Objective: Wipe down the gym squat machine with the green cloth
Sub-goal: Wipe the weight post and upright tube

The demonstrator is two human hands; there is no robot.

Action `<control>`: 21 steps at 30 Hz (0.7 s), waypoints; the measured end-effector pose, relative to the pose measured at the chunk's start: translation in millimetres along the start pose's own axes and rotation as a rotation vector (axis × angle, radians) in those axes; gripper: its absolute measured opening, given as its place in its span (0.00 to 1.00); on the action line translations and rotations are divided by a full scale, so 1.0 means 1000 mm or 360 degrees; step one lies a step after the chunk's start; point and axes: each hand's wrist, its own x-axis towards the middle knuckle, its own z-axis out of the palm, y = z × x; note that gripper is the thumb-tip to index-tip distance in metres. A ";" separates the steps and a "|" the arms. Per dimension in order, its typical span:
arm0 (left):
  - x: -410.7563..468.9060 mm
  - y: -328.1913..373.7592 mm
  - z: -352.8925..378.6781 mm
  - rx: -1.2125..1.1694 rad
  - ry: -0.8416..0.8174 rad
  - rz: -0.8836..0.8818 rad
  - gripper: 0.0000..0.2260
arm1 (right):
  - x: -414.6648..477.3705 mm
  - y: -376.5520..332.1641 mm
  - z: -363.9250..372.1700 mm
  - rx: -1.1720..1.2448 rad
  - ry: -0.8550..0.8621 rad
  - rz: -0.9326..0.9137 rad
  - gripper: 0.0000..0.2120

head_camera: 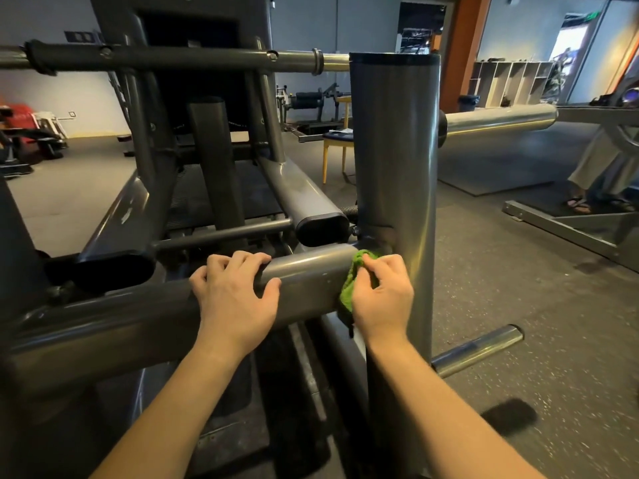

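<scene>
The machine (212, 160), a frame of dark grey tubes, fills the left and middle of the view. A thick crossbar (311, 278) runs across its near side, rising from the near left to a wide upright post (394, 150) on the right, which it joins.

The crossbar is gripped by the left hand (235, 299): the fingers are curled over the top of the tube and the thumb is laid against its near face. The cloth (347, 292), green and bunched, is held in the right hand (382, 299), whose fingers are curled round it. It is pressed against the right end of the crossbar, just at the joint with the post. Part of the cloth is seen above and to the left of the hand; the rest is hidden under the palm. The two hands are set near each other on the same tube, with a bare stretch of it between them.

A chrome peg (498, 121) is seen sticking out to the right from the upper part of the post, and a second peg (477, 350) from its lower part, above the speckled floor (518, 271). A long bar (173, 58) is carried across the top of the frame. Farther off, a chair (337, 136) with yellow legs is placed behind the post, and white shelves (511, 83) are set against the far right wall.
</scene>
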 end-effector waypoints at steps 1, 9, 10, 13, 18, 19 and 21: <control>0.000 0.000 0.000 -0.0002 -0.0005 0.0003 0.15 | -0.009 -0.011 0.010 0.0067 0.0010 -0.0023 0.08; -0.001 -0.002 0.000 -0.0005 -0.0018 0.0048 0.15 | -0.013 -0.002 -0.005 0.0110 -0.0456 -0.0354 0.09; -0.002 -0.001 0.000 -0.0005 -0.0010 0.0039 0.15 | -0.009 0.003 -0.008 0.0089 -0.0331 -0.0275 0.09; -0.002 0.000 0.001 0.0003 -0.0007 0.0033 0.15 | -0.016 -0.011 0.010 0.0136 -0.0125 -0.0138 0.09; -0.001 -0.004 0.000 -0.0007 -0.0029 0.0040 0.15 | -0.028 -0.043 0.025 0.0140 -0.0667 -0.0530 0.13; -0.002 -0.004 0.000 -0.0011 -0.0024 0.0032 0.15 | -0.021 -0.036 0.018 0.0103 -0.0691 -0.0572 0.14; -0.002 -0.003 -0.001 -0.0008 -0.0005 0.0031 0.15 | -0.004 -0.011 0.001 0.0045 -0.0547 -0.0498 0.13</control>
